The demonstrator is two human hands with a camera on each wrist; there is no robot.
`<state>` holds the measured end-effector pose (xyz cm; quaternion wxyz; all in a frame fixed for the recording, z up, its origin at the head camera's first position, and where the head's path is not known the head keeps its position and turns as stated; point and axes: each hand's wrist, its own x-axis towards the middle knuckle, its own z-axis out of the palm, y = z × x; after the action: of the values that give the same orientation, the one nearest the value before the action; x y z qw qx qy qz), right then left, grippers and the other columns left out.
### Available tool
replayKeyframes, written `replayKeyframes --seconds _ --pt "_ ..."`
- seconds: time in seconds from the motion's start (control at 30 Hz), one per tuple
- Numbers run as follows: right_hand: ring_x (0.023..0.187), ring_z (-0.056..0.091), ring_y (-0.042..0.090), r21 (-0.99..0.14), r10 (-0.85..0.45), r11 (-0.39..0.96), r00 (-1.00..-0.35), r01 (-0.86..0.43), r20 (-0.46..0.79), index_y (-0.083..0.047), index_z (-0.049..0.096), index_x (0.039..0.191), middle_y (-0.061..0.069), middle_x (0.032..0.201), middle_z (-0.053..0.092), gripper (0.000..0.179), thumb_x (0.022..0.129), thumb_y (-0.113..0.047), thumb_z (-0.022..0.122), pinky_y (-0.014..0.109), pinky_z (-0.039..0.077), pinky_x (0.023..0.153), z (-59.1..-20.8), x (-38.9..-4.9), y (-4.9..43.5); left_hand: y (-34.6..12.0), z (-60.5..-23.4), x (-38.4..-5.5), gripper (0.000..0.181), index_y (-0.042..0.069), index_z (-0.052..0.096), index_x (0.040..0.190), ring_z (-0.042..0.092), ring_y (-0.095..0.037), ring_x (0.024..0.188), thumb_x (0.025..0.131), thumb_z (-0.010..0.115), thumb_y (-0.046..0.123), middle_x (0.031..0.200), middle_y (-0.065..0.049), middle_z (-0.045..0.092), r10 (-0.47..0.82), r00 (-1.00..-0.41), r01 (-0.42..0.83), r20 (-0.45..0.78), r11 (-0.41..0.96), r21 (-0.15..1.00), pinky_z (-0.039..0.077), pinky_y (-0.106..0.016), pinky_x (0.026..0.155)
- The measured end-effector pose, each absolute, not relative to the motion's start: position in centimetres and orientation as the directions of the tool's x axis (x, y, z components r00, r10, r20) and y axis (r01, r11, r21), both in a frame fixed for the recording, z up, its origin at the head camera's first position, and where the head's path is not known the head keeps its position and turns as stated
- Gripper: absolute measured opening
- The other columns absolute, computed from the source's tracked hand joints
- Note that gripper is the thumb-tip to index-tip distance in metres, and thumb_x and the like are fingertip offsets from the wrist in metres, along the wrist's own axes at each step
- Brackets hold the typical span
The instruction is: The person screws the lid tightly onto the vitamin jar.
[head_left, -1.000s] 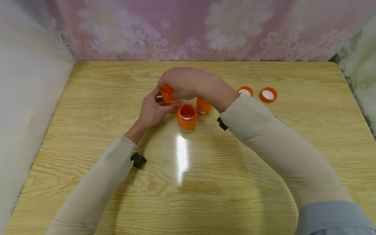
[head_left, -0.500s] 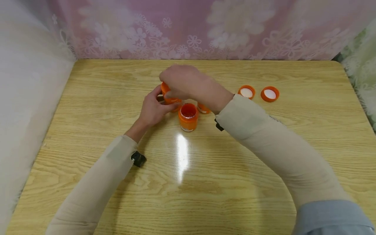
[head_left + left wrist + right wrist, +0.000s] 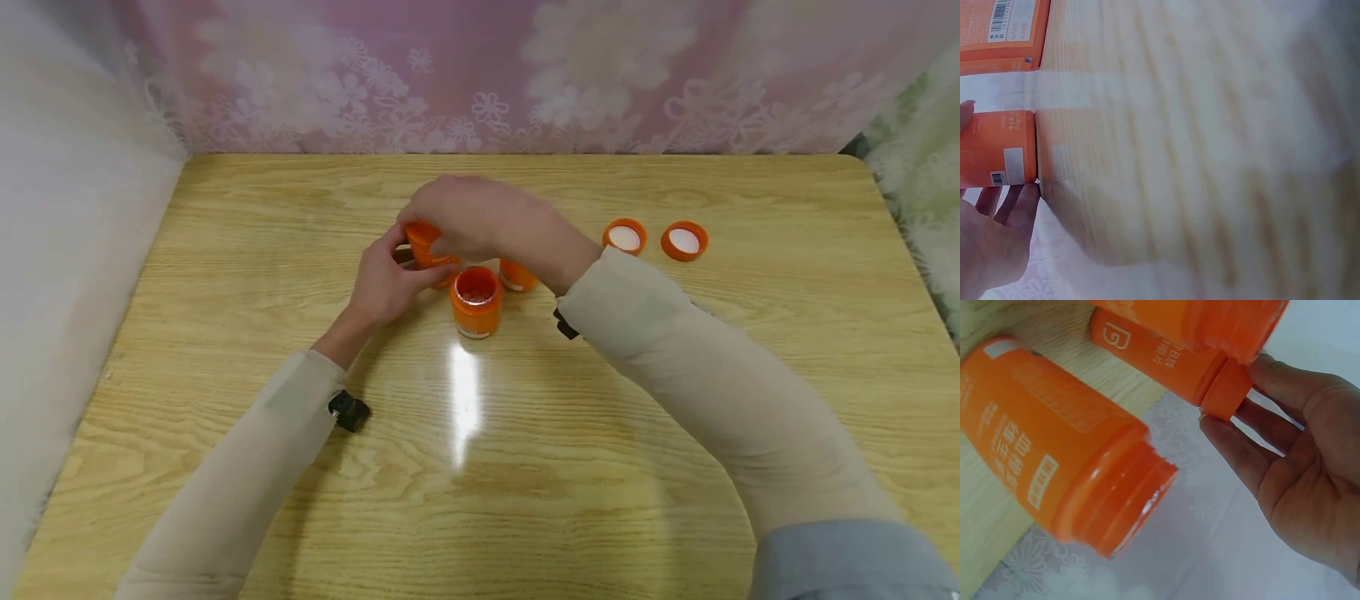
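Note:
At the left of a group of orange plastic bottles, one bottle stands upright with its orange screw cap on. My left hand holds that bottle low on its body, fingers and thumb on either side. From above, my right hand pinches the cap between thumb and fingers, hiding much of it in the head view. Right beside it, in front, stands an uncapped bottle with a bare threaded neck. Another orange bottle is partly hidden behind my right wrist; its neck looks uncapped in the right wrist view.
Two loose orange caps, a nearer-to-hand cap and a farther cap, lie with white liners up on the wooden table. A pink floral curtain hangs behind the table's back edge, and a white wall surface borders the left.
My right hand and wrist turn slightly on the cap, covering more of the rear bottle half a second ago and less now. The left hand and the bottles stay in place.

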<state>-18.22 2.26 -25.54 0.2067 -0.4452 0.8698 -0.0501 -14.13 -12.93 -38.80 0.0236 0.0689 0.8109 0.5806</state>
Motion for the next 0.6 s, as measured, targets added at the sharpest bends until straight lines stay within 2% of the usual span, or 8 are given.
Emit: replayKeyframes --seconds 0.2,0.6 --pt "0.093 0.049 0.02 -0.231 -0.777 0.623 -0.556 -0.747 -0.295 -0.012 0.063 0.109 0.0 0.1 0.056 0.026 0.09 0.001 0.053 0.031 0.043 0.085 -25.6 -17.6 2.0 -13.0 -38.9 -14.1 0.058 0.012 0.053 0.128 0.059 -0.017 0.103 0.078 0.08 0.026 0.117 -0.001 0.057 0.152 -0.987 0.089 0.047 0.284 0.955 0.05 -0.027 0.089" --pt "0.086 0.052 0.02 -0.202 -0.735 0.672 -0.61 -0.712 -0.295 -0.012 0.064 0.105 0.0 0.096 0.057 0.02 0.09 -0.001 0.055 0.029 0.045 0.079 -25.6 -17.1 1.7 -12.7 -38.7 -13.7 0.054 0.012 0.056 0.124 0.059 -0.018 0.105 0.079 0.079 0.029 0.118 0.0 0.059 0.116 -0.993 0.073 0.035 0.344 0.936 0.05 -0.028 0.088"
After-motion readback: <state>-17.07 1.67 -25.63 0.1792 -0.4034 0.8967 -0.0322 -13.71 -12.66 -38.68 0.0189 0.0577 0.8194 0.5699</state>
